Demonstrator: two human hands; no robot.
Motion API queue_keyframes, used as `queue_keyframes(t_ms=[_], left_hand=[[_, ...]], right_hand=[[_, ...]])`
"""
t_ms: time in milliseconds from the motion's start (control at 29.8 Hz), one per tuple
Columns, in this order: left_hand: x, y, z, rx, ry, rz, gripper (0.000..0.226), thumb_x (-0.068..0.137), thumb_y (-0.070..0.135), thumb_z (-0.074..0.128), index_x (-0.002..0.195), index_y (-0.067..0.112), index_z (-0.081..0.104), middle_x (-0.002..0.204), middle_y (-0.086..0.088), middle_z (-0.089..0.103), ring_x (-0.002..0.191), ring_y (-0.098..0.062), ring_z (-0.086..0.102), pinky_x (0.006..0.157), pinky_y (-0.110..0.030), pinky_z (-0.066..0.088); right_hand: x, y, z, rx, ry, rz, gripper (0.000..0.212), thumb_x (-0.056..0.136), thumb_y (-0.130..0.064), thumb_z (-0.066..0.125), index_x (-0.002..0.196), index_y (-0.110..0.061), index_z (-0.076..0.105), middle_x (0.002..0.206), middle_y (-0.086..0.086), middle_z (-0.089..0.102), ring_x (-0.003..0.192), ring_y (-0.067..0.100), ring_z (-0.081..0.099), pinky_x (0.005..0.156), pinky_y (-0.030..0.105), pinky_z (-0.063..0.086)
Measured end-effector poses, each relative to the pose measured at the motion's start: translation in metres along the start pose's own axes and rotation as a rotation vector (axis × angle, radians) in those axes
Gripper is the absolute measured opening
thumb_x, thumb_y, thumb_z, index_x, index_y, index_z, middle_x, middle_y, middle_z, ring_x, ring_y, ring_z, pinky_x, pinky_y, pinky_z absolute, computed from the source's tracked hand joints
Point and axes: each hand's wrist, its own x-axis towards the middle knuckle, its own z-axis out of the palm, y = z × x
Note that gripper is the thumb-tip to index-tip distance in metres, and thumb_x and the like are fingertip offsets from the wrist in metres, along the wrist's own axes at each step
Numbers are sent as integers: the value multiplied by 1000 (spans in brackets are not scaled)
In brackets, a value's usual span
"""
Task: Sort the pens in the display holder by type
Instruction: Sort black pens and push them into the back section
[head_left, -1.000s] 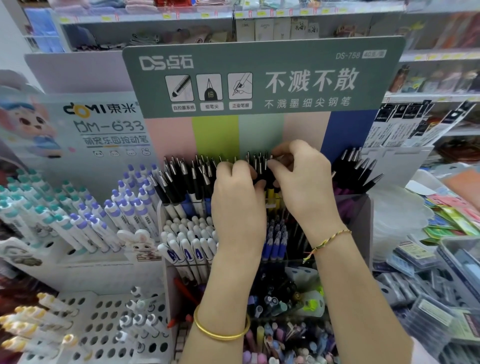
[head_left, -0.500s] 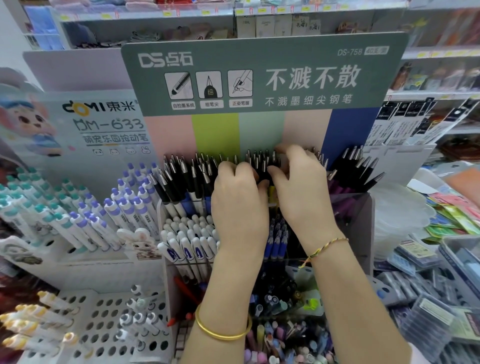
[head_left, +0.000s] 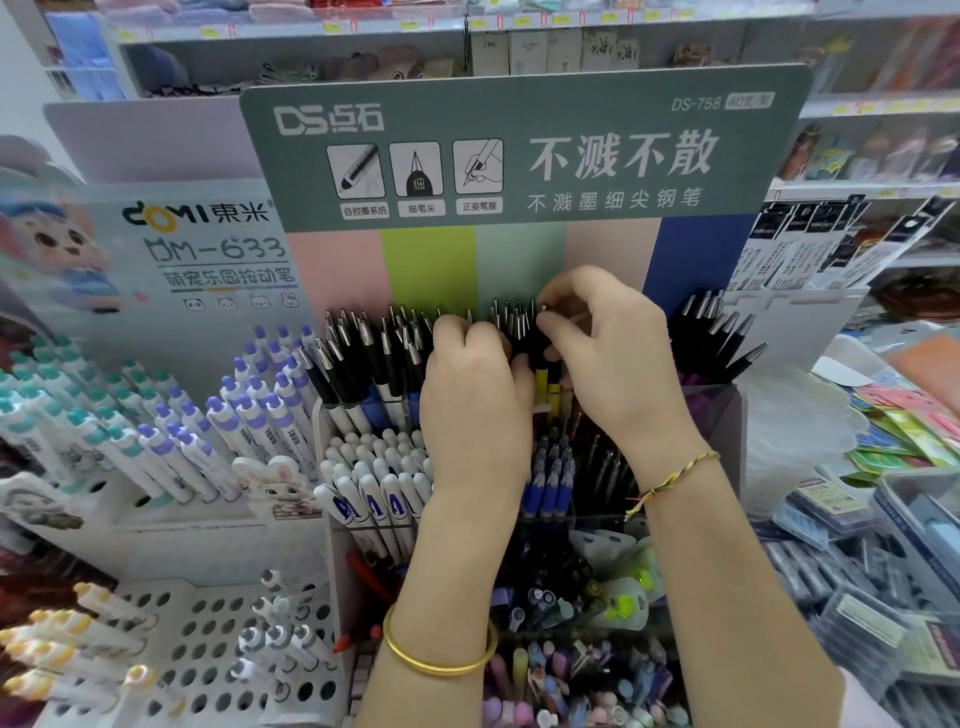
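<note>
while both hands sit at the top row, frame centre | left hand (head_left: 475, 384): fingers curled over pens (head_left: 374, 353), grip hidden | right hand (head_left: 613, 353): pinches pens | holder (head_left: 730, 431): lower tiers look mixed | judged: sorting midway

The clear tiered display holder (head_left: 727, 415) carries black pens (head_left: 363, 358) in its top row. White pens (head_left: 374, 493) and blue pens (head_left: 550, 483) stand in the tier below.
</note>
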Motion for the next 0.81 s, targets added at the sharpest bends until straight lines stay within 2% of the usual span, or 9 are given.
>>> queue_keyframes(t_ms=[101,336,470,604,805], left_hand=[[0,-1,-3,-30,-18,10,15,88,14,63,93,0,59,110,-13,49,85,-30,55,73,-39,47],[0,1,-5,-53,-36,10,13,89,12,61,95,0,59,112,-12,47,82,-25,52,72,-28,41],[-1,0,-4,-55,-30,20,13,89,11,61,94,0,58,112,-13,48,83,-27,53,72,-29,41],[-2,0,-2,-51,-7,28,12,88,11,62,92,0,58,110,-14,48,82,-28,52,71,-32,42],[-2,0,2,-59,22,33,12,87,8,63,91,-2,58,108,-17,49,82,-33,54,71,-38,45]], right_hand=[[-4,0,-2,-70,-64,-21,8,85,-9,60,92,-13,61,85,-2,64,84,26,61,73,48,50],[4,-6,-1,-157,-62,29,11,91,-12,53,100,-9,58,100,6,65,95,28,57,82,43,46],[3,-4,2,-201,-98,71,12,89,-15,57,99,-11,60,99,7,66,95,30,59,81,43,48],[3,-3,-1,-112,-100,124,10,87,-15,60,96,-10,61,92,4,65,88,27,60,81,42,49],[8,-6,2,-142,-108,179,14,92,-17,54,103,-9,58,103,8,64,98,28,57,83,39,45]])
